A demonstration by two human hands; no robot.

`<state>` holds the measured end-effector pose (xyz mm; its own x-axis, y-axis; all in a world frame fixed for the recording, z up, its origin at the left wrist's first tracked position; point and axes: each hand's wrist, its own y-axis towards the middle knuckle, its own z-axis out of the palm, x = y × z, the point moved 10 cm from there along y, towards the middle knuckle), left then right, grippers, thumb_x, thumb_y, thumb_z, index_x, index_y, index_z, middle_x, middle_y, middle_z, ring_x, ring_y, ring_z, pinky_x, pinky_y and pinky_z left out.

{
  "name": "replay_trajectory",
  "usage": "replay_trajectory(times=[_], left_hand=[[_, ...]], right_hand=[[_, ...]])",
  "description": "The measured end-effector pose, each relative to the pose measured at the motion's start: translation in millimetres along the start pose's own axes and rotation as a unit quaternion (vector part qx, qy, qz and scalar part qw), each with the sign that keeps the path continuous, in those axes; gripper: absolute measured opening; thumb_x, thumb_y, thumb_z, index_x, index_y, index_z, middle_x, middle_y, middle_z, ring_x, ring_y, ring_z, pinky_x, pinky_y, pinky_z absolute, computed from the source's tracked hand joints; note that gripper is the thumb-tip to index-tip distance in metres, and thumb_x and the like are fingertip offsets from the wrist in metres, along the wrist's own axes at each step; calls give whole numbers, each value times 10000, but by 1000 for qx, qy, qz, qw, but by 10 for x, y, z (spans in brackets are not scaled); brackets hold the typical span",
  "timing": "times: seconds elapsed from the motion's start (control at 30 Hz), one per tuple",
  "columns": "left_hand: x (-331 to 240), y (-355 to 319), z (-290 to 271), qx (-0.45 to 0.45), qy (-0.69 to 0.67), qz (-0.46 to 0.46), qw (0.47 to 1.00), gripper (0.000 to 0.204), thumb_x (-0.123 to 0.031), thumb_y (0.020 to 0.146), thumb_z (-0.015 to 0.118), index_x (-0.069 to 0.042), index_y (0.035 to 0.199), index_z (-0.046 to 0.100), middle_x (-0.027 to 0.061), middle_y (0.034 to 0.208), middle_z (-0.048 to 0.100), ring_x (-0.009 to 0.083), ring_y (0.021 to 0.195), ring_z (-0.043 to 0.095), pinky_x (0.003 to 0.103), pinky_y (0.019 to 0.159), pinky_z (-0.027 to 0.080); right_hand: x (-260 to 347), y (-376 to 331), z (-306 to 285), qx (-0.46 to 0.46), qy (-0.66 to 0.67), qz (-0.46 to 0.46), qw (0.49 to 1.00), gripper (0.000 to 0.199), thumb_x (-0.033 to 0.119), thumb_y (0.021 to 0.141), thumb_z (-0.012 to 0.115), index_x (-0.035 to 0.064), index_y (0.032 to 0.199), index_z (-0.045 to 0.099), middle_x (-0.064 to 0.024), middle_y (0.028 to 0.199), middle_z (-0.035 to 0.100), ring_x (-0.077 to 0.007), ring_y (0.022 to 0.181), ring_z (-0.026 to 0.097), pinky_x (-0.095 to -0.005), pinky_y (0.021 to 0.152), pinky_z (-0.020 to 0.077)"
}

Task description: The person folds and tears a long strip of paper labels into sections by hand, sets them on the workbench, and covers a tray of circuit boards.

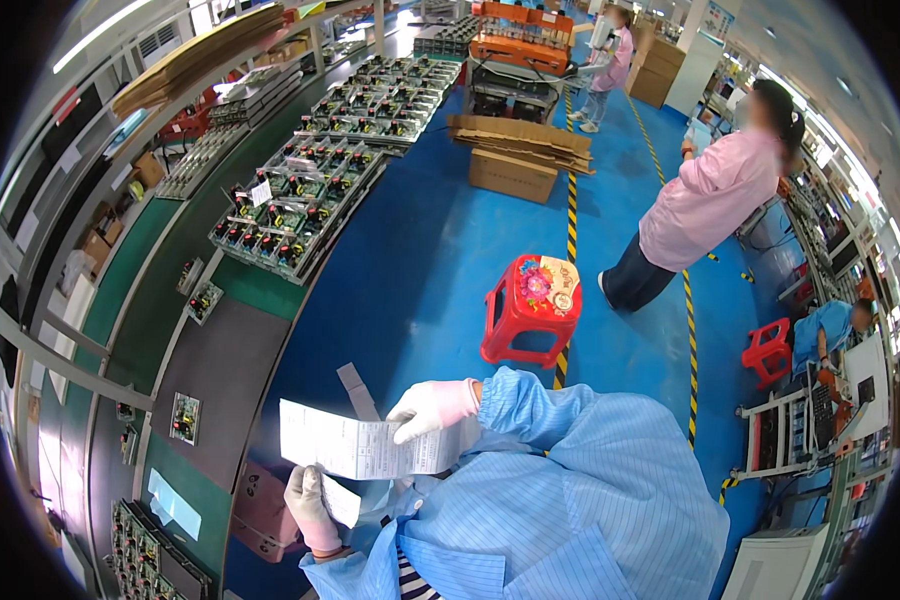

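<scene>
I hold a white printed paper sheet (355, 447) in front of my chest with both hands in white gloves. My right hand (430, 408) pinches the sheet's upper right part, thumb on the front. My left hand (310, 508) grips its lower left edge together with a smaller white slip (342, 502) tucked beneath. Both sleeves are light blue striped coat fabric (570, 480). The sheet hangs over the edge of the dark workbench mat (220, 370).
A long green workbench (130, 300) runs along the left with trays of circuit boards (300, 200). A red plastic stool (530, 310) stands on the blue floor. Flat cardboard boxes (515, 150) lie farther off. A person in pink (710, 200) stands by a yellow-black floor line (572, 220).
</scene>
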<state>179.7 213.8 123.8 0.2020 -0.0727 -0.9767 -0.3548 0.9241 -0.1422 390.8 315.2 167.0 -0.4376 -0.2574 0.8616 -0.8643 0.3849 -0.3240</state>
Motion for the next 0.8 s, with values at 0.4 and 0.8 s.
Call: replay_trajectory(times=[0.4,0.8], left_hand=[[692,-58,-123,65,219,-43,973,336,-277,956,562,26,816,606,53,680,602,101,578,515,252,535,424],[1818,229,-595,106,416,-187,884,353,-296,943,572,39,858,646,110,762,657,188,663,590,319,628,471]], right_hand=[[-174,-361,-90,-124,84,-13,989,429,348,860,630,6,1117,643,-146,985,699,-249,917,666,-363,814,496],[-539,-1042,-80,-258,158,37,953,410,333,864,631,4,1109,642,-146,992,696,-247,921,662,-363,814,489]])
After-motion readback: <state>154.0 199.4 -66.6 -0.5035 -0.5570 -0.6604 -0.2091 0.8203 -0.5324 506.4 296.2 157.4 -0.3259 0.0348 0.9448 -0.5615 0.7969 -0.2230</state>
